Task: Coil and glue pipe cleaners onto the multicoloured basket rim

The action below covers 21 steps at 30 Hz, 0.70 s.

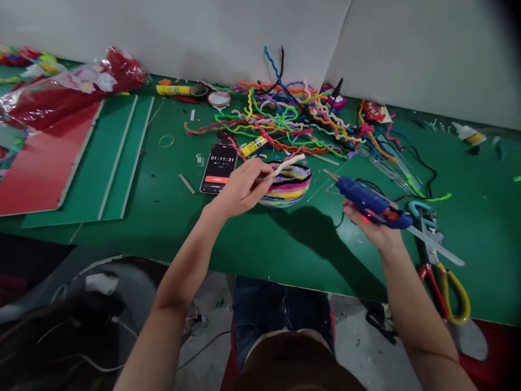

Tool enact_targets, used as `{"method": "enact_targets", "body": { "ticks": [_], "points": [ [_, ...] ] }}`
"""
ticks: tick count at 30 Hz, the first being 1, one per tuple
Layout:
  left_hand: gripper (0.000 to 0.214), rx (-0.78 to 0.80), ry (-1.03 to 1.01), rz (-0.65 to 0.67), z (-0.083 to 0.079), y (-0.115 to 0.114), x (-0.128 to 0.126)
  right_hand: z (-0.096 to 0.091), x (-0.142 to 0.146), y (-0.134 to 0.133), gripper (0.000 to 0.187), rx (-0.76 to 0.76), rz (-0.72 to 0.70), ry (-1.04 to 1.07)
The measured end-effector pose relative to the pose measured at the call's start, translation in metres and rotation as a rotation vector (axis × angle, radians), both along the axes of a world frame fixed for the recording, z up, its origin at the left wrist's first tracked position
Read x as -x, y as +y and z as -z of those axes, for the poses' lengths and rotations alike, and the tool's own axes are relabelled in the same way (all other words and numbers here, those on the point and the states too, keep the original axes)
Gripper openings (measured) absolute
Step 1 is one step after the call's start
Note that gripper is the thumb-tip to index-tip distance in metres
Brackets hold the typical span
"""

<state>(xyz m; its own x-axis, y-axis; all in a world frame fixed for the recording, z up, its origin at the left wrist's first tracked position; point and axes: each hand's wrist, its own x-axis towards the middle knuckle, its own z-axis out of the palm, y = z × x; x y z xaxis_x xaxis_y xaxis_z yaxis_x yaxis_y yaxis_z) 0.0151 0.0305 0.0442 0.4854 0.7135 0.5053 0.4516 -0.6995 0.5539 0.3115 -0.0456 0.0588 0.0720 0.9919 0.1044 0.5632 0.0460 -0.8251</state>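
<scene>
Between the thumb and fingers of my left hand [246, 187] is a cream pipe cleaner [290, 161], its free end pointing right. Directly below it on the table sits a round, striped piece built from coloured pipe cleaners [287, 193], partly hidden by that hand. My right hand [372, 228] is wrapped around a blue hot glue gun [366, 200]. The gun's nozzle points left toward the striped piece, apart from it, and a red light glows on its body. A clear glue stick [437, 245] sticks out of its back end.
Behind lies a tangled heap of pipe cleaners [285, 117]. A phone [218, 165] showing a timer is beside my left hand. Scissors [431, 266] lie at the right, near the front edge of the green table [252, 244]. Boards [97, 163] and a plastic-wrapped bouquet [81, 87] are at the left.
</scene>
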Motion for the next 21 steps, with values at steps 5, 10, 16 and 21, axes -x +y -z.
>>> {"method": "enact_targets", "body": {
  "ticks": [5, 10, 16, 21],
  "points": [
    [0.02, 0.047, -0.082, -0.03, -0.001, -0.001, -0.001, -0.016, 0.028, 0.0, 0.018, -0.17, -0.158, -0.208],
    [0.029, 0.063, -0.106, -0.085, -0.001, -0.001, -0.003, -0.018, 0.041, 0.007, 0.016, -0.212, -0.134, -0.231],
    [0.025, 0.01, -0.126, -0.055, -0.003, -0.002, -0.005, -0.014, 0.045, 0.013, 0.015, -0.277, -0.196, -0.22],
    [0.027, 0.005, -0.119, -0.056, -0.005, -0.003, -0.006, -0.009, 0.046, 0.016, 0.016, -0.342, -0.224, -0.194]
  ]
}}
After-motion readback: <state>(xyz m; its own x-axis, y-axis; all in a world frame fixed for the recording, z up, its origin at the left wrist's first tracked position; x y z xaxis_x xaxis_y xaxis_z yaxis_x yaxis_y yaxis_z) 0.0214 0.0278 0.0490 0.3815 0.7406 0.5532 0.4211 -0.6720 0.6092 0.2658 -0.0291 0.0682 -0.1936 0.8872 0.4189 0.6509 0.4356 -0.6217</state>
